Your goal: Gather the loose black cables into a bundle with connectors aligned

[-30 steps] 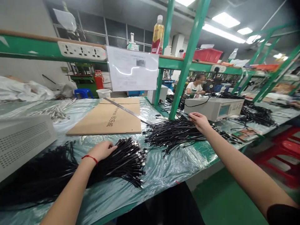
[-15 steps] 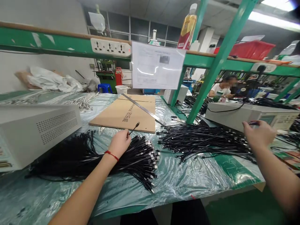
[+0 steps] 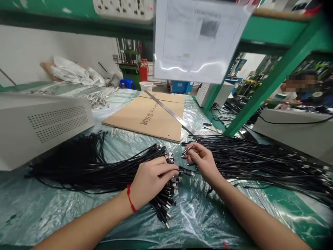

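Both hands (image 3: 153, 175) (image 3: 201, 160) pinching cable plugs (image 3: 186, 172).

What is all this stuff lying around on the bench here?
Cable bundle: one heap, black, on the plastic sheet under the left hand.
Loose cables: one spread pile, black, right of the hands.
Cardboard sheet: one, brown, flat behind the cables.
Metal ruler: one, silver, lying across the cardboard.
Grey box: one, vented, far left.
Paper notice: one, white, hanging from the green shelf.
Power strip: one, white, on the shelf rail.
Pale cables: one pile, back left.
Co-worker: one, seated far right.
Left hand: resting on the bundle's plug ends.
Right hand: pinching a cable plug.
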The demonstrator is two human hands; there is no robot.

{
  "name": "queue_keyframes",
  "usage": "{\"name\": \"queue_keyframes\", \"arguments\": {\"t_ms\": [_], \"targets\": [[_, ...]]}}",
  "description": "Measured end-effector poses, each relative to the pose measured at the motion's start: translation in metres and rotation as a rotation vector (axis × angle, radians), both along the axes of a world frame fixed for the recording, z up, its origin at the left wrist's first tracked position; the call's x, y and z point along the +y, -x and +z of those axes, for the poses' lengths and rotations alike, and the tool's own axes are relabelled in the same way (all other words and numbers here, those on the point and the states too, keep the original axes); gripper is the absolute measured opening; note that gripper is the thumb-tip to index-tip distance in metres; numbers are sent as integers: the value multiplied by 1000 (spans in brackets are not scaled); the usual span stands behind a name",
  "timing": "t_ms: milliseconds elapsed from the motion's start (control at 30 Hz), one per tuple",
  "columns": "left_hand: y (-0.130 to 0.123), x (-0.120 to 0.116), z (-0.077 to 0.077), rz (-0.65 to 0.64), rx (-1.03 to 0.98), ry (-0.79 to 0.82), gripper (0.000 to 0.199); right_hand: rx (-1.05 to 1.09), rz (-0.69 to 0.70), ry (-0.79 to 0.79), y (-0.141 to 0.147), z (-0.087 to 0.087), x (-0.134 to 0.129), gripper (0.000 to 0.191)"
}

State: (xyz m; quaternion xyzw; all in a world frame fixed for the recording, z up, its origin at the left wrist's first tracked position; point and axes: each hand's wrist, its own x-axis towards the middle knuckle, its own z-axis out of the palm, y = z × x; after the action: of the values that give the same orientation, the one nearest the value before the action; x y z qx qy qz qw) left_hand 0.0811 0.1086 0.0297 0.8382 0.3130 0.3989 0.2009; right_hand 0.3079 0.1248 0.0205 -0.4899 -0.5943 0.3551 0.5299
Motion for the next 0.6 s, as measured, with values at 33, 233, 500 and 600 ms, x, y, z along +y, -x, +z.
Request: {"name": "queue_keyframes", "arguments": {"t_ms": [33, 233, 500, 600], "targets": [[0, 1, -2, 2, -12, 7, 14, 14, 27, 14, 1, -2, -5, 38], [-4, 4, -12, 41, 3, -18, 12, 24, 171, 118, 0, -8, -23, 32], [-12, -6, -8, 131, 263, -72, 11, -249, -10, -129, 9, -17, -35, 27], [-13, -7, -8, 126, 202, -47, 12, -448, -131, -410, 10, -20, -39, 30]]}}
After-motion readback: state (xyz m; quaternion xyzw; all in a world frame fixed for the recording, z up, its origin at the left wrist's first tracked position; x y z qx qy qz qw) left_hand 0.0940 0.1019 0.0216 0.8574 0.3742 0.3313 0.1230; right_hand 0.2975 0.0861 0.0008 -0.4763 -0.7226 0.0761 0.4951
